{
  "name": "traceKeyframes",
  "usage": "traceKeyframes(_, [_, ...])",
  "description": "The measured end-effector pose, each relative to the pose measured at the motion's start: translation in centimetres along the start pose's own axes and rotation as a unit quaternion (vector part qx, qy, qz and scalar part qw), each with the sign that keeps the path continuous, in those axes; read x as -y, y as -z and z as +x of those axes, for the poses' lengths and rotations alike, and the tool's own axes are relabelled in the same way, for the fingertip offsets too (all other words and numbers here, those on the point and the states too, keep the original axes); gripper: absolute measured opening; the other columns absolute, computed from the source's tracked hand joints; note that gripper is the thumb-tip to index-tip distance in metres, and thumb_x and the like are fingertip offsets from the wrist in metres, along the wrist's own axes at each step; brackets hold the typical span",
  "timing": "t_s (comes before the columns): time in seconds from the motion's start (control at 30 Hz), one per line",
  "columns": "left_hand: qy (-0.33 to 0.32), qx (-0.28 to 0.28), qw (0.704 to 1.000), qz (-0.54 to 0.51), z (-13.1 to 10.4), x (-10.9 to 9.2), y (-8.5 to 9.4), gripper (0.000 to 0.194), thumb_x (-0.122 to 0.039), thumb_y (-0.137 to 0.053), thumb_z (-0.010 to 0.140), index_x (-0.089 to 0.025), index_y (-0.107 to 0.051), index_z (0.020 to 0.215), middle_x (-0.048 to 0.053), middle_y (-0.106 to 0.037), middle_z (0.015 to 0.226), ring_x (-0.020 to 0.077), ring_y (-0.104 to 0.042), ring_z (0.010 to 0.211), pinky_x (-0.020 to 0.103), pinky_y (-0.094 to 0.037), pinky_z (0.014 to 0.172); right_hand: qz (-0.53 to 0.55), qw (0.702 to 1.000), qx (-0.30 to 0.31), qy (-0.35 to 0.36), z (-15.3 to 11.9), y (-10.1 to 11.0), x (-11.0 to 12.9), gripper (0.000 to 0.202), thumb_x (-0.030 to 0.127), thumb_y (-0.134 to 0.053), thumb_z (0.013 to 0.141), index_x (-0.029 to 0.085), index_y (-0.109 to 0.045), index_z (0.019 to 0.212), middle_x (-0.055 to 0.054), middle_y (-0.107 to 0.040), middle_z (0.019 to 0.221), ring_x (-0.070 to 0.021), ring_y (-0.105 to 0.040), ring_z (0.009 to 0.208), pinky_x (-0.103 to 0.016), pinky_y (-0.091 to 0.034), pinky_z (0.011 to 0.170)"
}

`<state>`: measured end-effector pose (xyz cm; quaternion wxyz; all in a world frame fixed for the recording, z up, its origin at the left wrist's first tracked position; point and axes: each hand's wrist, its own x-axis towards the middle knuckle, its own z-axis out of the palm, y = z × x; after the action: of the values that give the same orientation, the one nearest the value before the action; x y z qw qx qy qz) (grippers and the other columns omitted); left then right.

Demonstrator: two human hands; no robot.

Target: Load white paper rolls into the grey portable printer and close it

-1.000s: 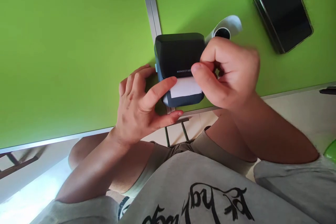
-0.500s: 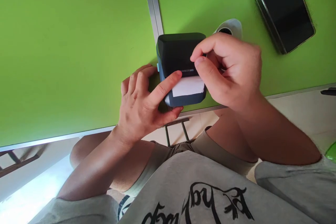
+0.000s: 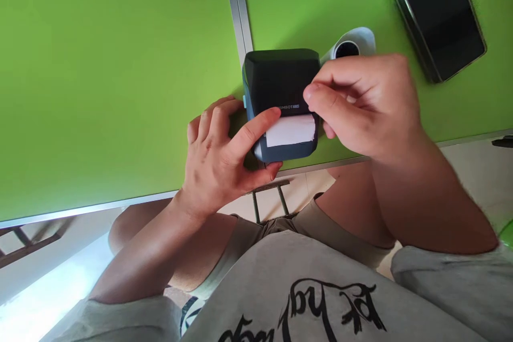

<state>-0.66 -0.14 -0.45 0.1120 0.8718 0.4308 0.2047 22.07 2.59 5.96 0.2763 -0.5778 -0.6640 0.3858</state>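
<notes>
A small dark label printer (image 3: 282, 77) stands on the green table near its front edge. White label paper (image 3: 290, 131) sticks out of the slot at its front. My left hand (image 3: 218, 152) grips the printer's left side, its index finger by the slot and its thumb at the front edge. At the printer's right side is my right hand (image 3: 364, 104), thumb and forefinger pinched together. Whether anything is between those fingertips I cannot make out. Behind the right hand lies a white paper roll (image 3: 366, 40) with a dark hollow core, partly hidden.
A black folding phone (image 3: 441, 18) lies at the far right of the green table (image 3: 112, 75). A metal seam strip (image 3: 239, 5) runs across the tabletop behind the printer. My legs are below the table's metal front edge.
My right hand has shifted slightly right, and its thumb and forefinger have closed into a tighter pinch. More of the white roll now shows. My left hand keeps its hold on the printer.
</notes>
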Motion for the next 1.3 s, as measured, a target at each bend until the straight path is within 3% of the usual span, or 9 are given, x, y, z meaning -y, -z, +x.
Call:
traceKeyframes(0.13, [0.000,0.000,1.000,-0.007,0.1,0.0,0.0,0.068,-0.065,-0.063,0.093,-0.036,-0.041,0.150,0.017,-0.059,0.137,0.0415,-0.060,0.128,0.052,-0.047,0.094,0.018,0.998,0.053,0.003,0.3,0.7,0.0,0.029,0.029,-0.067,0.092,0.016,-0.057,0.068,0.005,-0.047,0.055,-0.0041,-0.039,0.052,-0.026,-0.025,0.051])
traceKeyframes(0.33, [0.001,0.006,1.000,0.005,0.2,-0.1,0.2,0.067,-0.060,-0.064,0.092,-0.035,-0.039,0.149,0.018,-0.058,0.135,0.0426,-0.062,0.124,0.055,-0.048,0.091,-0.031,0.995,0.093,-0.002,0.7,1.0,0.0,0.029,0.030,-0.058,0.095,0.016,-0.055,0.070,0.005,-0.045,0.058,-0.0045,-0.036,0.053,-0.029,-0.024,0.053])
traceKeyframes(0.57, [-0.001,0.003,1.000,0.007,0.2,0.0,0.1,0.066,-0.059,-0.064,0.091,-0.035,-0.040,0.149,0.018,-0.057,0.138,0.0423,-0.060,0.127,0.056,-0.049,0.092,-0.082,0.993,0.077,-0.026,0.9,0.8,0.9,0.031,0.027,-0.061,0.093,0.017,-0.051,0.065,0.005,-0.045,0.055,-0.0056,-0.035,0.053,-0.030,-0.025,0.056])
traceKeyframes(0.7, [-0.010,-0.007,1.000,0.012,0.1,0.2,-0.1,0.068,-0.064,-0.062,0.092,-0.034,-0.042,0.150,0.018,-0.059,0.137,0.0424,-0.061,0.126,0.055,-0.049,0.092,-0.041,0.998,0.049,-0.018,0.8,0.3,0.6,0.033,0.025,-0.061,0.092,0.017,-0.049,0.062,0.005,-0.044,0.053,-0.0050,-0.036,0.051,-0.028,-0.024,0.054])
traceKeyframes(0.9, [0.032,-0.018,0.999,-0.018,0.1,-0.1,-0.4,0.104,-0.085,-0.052,0.089,-0.018,-0.025,0.164,0.021,-0.061,0.146,0.0388,-0.062,0.132,0.054,-0.049,0.101,-0.076,0.997,-0.022,0.015,-0.4,-0.7,-0.3,0.032,0.031,-0.059,0.095,0.018,-0.051,0.067,0.005,-0.041,0.053,-0.0056,-0.034,0.052,-0.027,-0.027,0.056])
traceKeyframes(1.07, [0.043,-0.018,0.999,-0.006,0.2,0.1,-0.3,0.104,-0.091,-0.044,0.089,-0.015,-0.038,0.159,0.019,-0.065,0.143,0.0383,-0.064,0.129,0.055,-0.052,0.098,-0.097,0.994,-0.028,0.033,-0.7,-0.6,-0.5,0.030,0.033,-0.057,0.096,0.019,-0.053,0.070,0.004,-0.040,0.054,-0.0065,-0.034,0.052,-0.026,-0.032,0.058])
traceKeyframes(1.2, [0.035,0.001,0.999,-0.027,0.1,0.5,0.3,0.096,-0.084,-0.051,0.092,-0.017,-0.043,0.160,0.018,-0.066,0.143,0.0360,-0.064,0.131,0.050,-0.053,0.104,-0.088,0.995,-0.025,0.024,-0.5,-0.5,-0.7,0.029,0.035,-0.058,0.096,0.020,-0.054,0.071,0.004,-0.042,0.055,-0.0070,-0.035,0.053,-0.026,-0.035,0.059])
traceKeyframes(1.3, [0.039,-0.004,0.999,-0.017,0.1,0.6,0.7,0.097,-0.083,-0.053,0.093,-0.009,-0.051,0.155,0.020,-0.068,0.138,0.0346,-0.068,0.125,0.044,-0.054,0.103,-0.038,0.999,-0.020,0.022,-0.3,-0.6,-1.1,0.030,0.038,-0.061,0.095,0.021,-0.055,0.071,0.004,-0.044,0.056,-0.0076,-0.036,0.053,-0.026,-0.033,0.056])
